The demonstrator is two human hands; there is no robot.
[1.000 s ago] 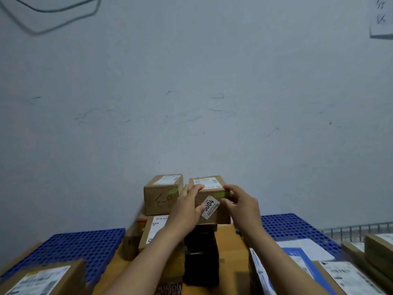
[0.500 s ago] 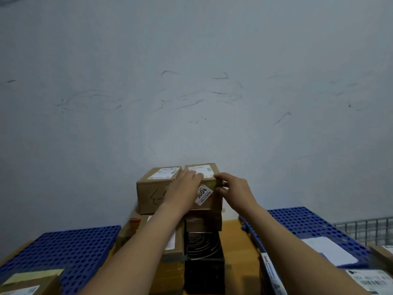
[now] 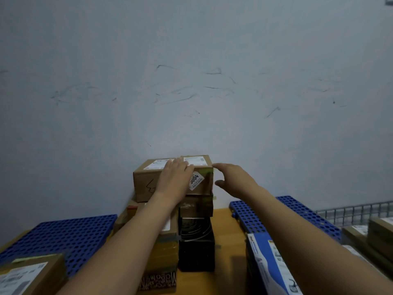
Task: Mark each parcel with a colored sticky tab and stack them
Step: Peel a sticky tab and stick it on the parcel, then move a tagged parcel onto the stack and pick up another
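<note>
A small cardboard parcel (image 3: pixel 202 167) with a white label, a "5004" sticker and a green sticky tab (image 3: pixel 207 171) on its front edge sits on top of a stack against the wall. Beneath it are a dark box (image 3: pixel 196 250) and another carton. My left hand (image 3: pixel 174 179) rests flat on the parcel's front left, fingers over its top edge. My right hand (image 3: pixel 231 177) hovers open just to the right of the parcel, apart from it. A second cardboard parcel (image 3: pixel 146 182) stands beside it on the left, atop more boxes.
Blue perforated panels lie at the left (image 3: pixel 63 235) and the right (image 3: pixel 255 216) on a wooden surface (image 3: pixel 225 226). A labelled carton (image 3: pixel 27 275) is at the bottom left, a blue-and-white package (image 3: pixel 270 262) at the right, more cartons (image 3: pixel 380 235) and a wire rack (image 3: pixel 350 211) far right.
The parcel has been set on the stack. My right hand has let go of its right edge and moved off to the right, open. My left hand stays on it.
</note>
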